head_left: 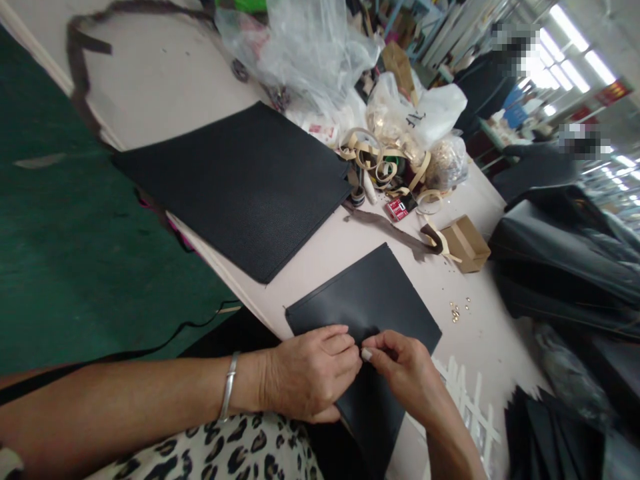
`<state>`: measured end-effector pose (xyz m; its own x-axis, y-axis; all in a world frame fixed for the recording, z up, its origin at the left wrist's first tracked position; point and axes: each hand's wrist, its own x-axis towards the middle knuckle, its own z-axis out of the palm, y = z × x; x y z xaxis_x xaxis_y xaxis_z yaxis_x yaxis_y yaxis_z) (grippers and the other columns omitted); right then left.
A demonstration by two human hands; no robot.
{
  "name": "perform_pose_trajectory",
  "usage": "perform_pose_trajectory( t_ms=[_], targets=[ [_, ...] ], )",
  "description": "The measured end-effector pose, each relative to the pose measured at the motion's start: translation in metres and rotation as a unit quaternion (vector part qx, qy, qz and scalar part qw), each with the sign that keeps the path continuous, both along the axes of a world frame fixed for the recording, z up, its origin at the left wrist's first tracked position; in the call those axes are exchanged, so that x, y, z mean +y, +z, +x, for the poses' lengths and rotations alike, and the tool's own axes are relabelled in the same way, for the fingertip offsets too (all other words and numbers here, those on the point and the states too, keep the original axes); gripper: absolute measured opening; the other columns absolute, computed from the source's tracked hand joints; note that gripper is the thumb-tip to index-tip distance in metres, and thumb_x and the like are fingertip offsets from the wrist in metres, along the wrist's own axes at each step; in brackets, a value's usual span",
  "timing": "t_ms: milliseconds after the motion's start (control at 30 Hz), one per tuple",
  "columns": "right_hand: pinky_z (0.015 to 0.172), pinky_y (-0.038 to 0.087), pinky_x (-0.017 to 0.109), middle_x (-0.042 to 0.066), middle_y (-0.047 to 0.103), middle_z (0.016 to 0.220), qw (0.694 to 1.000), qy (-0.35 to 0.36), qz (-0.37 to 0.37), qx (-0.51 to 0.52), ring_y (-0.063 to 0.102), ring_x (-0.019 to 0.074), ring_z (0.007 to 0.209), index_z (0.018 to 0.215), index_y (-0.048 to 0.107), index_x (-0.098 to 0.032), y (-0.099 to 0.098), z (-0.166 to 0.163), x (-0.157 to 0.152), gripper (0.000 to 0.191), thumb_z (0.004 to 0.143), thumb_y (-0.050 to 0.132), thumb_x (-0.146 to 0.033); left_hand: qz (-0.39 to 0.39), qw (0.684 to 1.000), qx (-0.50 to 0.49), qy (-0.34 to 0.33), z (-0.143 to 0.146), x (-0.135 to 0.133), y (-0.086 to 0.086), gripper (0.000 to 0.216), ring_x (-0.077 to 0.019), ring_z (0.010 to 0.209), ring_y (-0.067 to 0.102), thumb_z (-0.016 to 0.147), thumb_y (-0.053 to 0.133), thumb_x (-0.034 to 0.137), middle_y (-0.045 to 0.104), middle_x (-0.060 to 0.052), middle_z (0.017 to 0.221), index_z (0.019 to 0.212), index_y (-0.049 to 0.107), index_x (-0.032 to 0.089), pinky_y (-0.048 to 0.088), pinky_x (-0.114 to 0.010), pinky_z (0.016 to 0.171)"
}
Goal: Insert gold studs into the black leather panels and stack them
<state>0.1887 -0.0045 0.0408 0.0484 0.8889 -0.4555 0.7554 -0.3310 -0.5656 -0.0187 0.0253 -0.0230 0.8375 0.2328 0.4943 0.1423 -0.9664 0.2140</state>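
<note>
A small dark leather panel (373,293) lies on the pale table (320,253) at its near edge. My left hand (310,370) rests on the panel's near part, fingers curled and pinching its surface. My right hand (403,370) pinches the same spot from the right, thumb and forefinger pressed together; the two hands' fingertips nearly meet. What sits between the fingertips is too small to make out. A silver bangle (229,387) circles my left wrist.
A larger stack of black leather sheets (235,180) lies further back. Beyond it are plastic bags (305,47), tan strips (370,157), a small cardboard box (467,243) and loose brass rivets (457,310). Black bags (565,267) are piled at right. White strips (470,407) lie near my right wrist.
</note>
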Motion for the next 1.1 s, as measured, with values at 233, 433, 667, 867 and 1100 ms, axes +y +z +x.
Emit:
perform_pose_trajectory(
  t_ms=[233, 433, 667, 867, 1100],
  targets=[
    [0.060, 0.038, 0.027, 0.000, 0.066, 0.067, 0.999, -0.011, -0.031, -0.020, 0.056, 0.0151, 0.063, 0.076, 0.070, -0.020, 0.001, -0.002, 0.007, 0.018, 0.082, 0.060, -0.034, -0.011, 1.000, -0.003, 0.009, 0.002, -0.003, -0.002, 0.050, -0.0282, 0.105, 0.059, 0.090, 0.054, 0.045, 0.068, -0.014, 0.110, 0.119, 0.062, 0.005, 0.043, -0.043, 0.107],
    [0.050, 0.035, 0.024, -0.002, 0.061, 0.058, 0.998, -0.023, -0.059, -0.031, 0.053, 0.0132, 0.053, 0.070, 0.064, -0.022, 0.001, 0.000, 0.016, 0.010, 0.076, 0.065, -0.029, -0.034, 0.999, -0.002, 0.019, 0.002, -0.003, 0.003, 0.047, -0.0275, 0.105, 0.059, 0.088, 0.058, 0.043, 0.068, -0.013, 0.111, 0.117, 0.064, 0.006, 0.042, -0.042, 0.109],
    [0.047, 0.031, 0.024, -0.004, 0.060, 0.051, 0.995, 0.009, -0.058, -0.083, 0.051, 0.0119, 0.049, 0.063, 0.063, -0.022, 0.003, -0.007, 0.029, 0.010, 0.072, 0.067, -0.019, -0.034, 0.999, -0.010, 0.016, 0.001, -0.004, -0.002, 0.051, -0.0278, 0.111, 0.058, 0.087, 0.059, 0.041, 0.068, -0.012, 0.115, 0.123, 0.063, 0.005, 0.041, -0.042, 0.112],
    [0.053, 0.041, 0.024, -0.002, 0.066, 0.066, 0.997, -0.075, -0.015, 0.021, 0.060, 0.0142, 0.060, 0.084, 0.069, -0.020, -0.001, 0.005, 0.018, 0.017, 0.072, 0.075, -0.032, -0.027, 0.995, -0.069, 0.062, 0.005, -0.005, 0.001, 0.038, -0.0201, 0.110, 0.060, 0.087, 0.045, 0.011, 0.071, -0.007, 0.115, 0.119, 0.066, 0.013, 0.042, -0.035, 0.112],
    [0.087, 0.052, 0.041, 0.013, 0.068, 0.117, 0.908, -0.335, 0.220, -0.119, 0.066, 0.0247, 0.090, 0.124, 0.066, -0.018, 0.011, 0.046, -0.049, 0.048, 0.082, 0.065, -0.040, -0.071, 0.986, -0.139, 0.064, 0.000, -0.005, -0.028, 0.062, -0.0174, 0.116, 0.061, 0.078, 0.044, 0.004, 0.070, 0.003, 0.122, 0.132, 0.060, 0.031, 0.041, -0.030, 0.112]
  ],
)
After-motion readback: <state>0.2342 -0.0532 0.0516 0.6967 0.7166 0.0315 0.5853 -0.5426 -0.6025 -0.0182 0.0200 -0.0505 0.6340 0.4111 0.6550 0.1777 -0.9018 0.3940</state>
